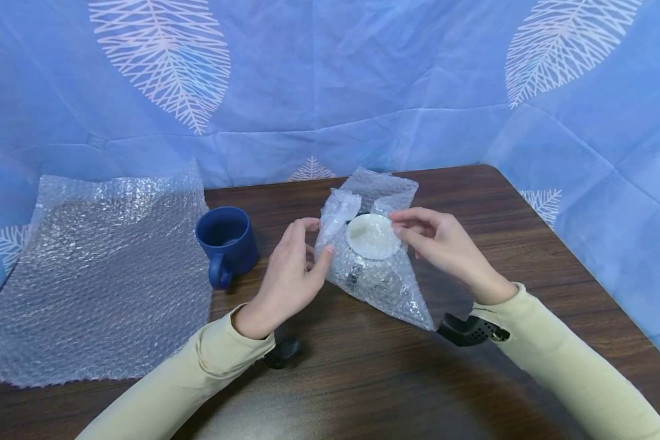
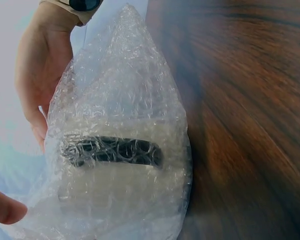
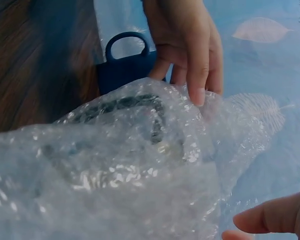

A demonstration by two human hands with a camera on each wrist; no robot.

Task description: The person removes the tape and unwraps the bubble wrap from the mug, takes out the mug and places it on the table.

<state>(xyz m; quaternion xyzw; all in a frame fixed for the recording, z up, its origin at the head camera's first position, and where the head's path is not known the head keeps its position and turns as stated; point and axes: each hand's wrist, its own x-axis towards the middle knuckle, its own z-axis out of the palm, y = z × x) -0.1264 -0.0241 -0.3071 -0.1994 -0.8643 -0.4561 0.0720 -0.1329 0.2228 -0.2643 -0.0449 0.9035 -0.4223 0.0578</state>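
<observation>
A white mug (image 1: 373, 237) with a dark handle (image 2: 117, 151) stands inside a loose sheet of bubble wrap (image 1: 385, 284), its round mouth showing from above. Relaxed fingers of my left hand (image 1: 288, 275) touch the wrap's left side; the thumb lies in front, apart from the fingers. My right hand (image 1: 442, 247) is at the right of the mug's rim, its fingertips by the wrap's edge. In the right wrist view, the left hand (image 3: 190, 45) rests fingertips on the wrap, while the right hand's fingers (image 3: 272, 215) are slightly away from it.
A dark blue mug (image 1: 228, 244) stands upright left of the left hand, handle toward the front. A flat bubble wrap sheet (image 1: 115, 275) covers the left of the brown wooden table (image 1: 330, 379). Blue cloth (image 1: 363, 73) with white leaf prints hangs behind and at the right.
</observation>
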